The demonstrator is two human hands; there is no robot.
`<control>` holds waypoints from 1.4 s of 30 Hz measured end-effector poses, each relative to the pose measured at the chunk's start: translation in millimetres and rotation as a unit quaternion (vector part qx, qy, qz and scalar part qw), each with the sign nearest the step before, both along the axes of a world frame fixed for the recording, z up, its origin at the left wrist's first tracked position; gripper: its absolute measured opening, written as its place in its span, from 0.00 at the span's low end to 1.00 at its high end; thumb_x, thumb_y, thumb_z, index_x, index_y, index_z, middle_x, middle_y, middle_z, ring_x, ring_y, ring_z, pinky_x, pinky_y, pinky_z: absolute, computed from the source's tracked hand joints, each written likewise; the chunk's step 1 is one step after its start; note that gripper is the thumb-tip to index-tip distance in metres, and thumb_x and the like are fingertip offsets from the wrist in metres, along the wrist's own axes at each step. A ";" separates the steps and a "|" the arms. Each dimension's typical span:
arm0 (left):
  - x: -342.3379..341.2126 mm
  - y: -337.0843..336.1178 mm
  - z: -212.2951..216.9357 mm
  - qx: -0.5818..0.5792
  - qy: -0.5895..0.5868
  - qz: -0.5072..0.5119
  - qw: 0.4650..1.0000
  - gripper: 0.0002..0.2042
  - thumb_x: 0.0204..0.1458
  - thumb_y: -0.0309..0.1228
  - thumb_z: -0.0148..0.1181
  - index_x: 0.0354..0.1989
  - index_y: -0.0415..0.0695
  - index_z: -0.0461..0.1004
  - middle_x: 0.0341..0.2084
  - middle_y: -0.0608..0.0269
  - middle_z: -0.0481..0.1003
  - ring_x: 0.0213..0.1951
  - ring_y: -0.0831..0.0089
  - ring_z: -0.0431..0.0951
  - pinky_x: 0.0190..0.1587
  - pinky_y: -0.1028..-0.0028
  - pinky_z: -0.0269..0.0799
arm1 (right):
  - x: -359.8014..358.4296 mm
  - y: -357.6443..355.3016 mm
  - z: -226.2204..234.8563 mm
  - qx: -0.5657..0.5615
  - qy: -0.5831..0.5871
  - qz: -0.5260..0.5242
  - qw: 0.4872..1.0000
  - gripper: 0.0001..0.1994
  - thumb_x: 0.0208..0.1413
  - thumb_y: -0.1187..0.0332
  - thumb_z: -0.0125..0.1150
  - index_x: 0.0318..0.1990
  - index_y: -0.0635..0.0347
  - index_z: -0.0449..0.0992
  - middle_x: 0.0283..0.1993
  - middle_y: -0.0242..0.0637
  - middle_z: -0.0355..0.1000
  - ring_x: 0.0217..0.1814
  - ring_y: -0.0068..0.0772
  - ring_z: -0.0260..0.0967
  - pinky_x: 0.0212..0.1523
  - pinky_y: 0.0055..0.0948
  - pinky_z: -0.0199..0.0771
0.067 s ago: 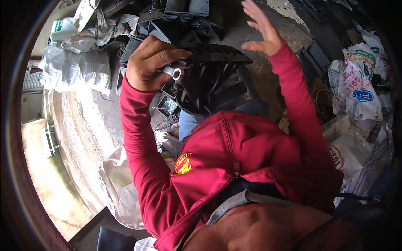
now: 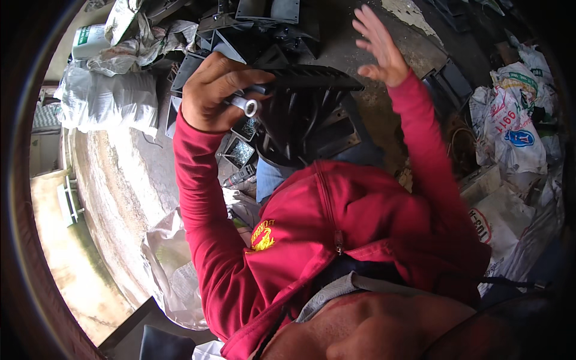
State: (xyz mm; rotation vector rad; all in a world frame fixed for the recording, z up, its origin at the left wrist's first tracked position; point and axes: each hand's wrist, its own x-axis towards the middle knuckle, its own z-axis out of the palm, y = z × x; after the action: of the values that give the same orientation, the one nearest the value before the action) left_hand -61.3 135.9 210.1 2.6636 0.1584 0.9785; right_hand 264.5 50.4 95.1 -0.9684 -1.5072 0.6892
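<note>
One silver tubular tool (image 2: 240, 102) clasped by left fingers (image 2: 247, 78), far end hidden, right fingers (image 2: 377, 30) spread apart

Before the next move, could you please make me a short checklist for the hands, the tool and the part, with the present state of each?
1. Tool in hand: ok. The left hand is closed around a metal tool, its ring end showing.
2. Right hand free: ok. It is raised, fingers spread, holding nothing.
3. Right hand on the dark slotted part: not ok. A gap shows between them.
4. Left hand gripping that part: cannot tell. Its fingers overlap the part's left end.
5. Small shiny pieces contained: ok. They lie in a small tray.
</note>
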 end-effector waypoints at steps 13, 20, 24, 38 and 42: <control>-24.5 -15.8 -135.6 -0.762 -0.101 0.290 0.570 0.13 0.50 0.42 0.68 0.32 0.45 0.78 0.13 0.75 0.66 0.15 0.85 0.60 0.18 0.81 0.51 | -39.4 6.3 -70.5 0.201 -0.304 -0.033 0.931 0.22 0.48 0.62 0.64 0.51 0.57 0.74 0.54 0.38 0.74 0.59 0.40 0.70 0.61 0.42 0.63; -66.7 -23.8 -189.6 -0.598 0.014 0.270 0.755 0.18 0.54 0.40 0.64 0.46 0.39 0.79 0.27 0.66 0.76 0.34 0.77 0.76 0.40 0.77 0.70 | -50.5 9.5 -94.5 -0.203 -0.143 0.119 0.961 0.33 0.36 0.57 0.80 0.51 0.59 0.74 0.44 0.39 0.78 0.47 0.36 0.76 0.47 0.33 0.76; -87.4 -29.6 -213.0 -0.267 0.065 0.159 0.948 0.38 0.41 0.40 0.76 0.62 0.44 0.65 0.55 0.56 0.69 0.39 0.73 0.77 0.49 0.74 0.72 | -59.4 19.7 -83.2 -0.207 -0.248 0.123 0.938 0.36 0.33 0.51 0.80 0.51 0.55 0.73 0.45 0.40 0.77 0.48 0.50 0.74 0.51 0.39 0.73; -85.6 -35.3 -228.9 -0.284 0.126 0.194 0.931 0.48 0.29 0.46 0.80 0.60 0.36 0.62 0.54 0.48 0.69 0.56 0.53 0.71 0.58 0.64 0.67 | -31.5 3.3 -104.8 -0.162 -0.394 0.100 0.899 0.54 0.30 0.48 0.80 0.66 0.60 0.58 0.67 0.50 0.58 0.71 0.52 0.54 0.68 0.41 0.57; -85.8 -38.3 -235.5 -0.268 0.115 0.201 0.935 0.49 0.29 0.47 0.79 0.61 0.35 0.61 0.55 0.45 0.67 0.57 0.51 0.71 0.58 0.63 0.68 | -29.0 4.6 -111.7 -0.110 -0.385 0.093 0.912 0.52 0.30 0.50 0.80 0.66 0.56 0.58 0.67 0.47 0.58 0.69 0.51 0.57 0.66 0.41 0.61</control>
State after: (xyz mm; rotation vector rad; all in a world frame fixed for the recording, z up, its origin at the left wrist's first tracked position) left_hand -147.1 97.6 -25.4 2.2544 0.9127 0.5981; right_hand 235.5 55.0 -16.6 -1.3777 -2.2702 0.6502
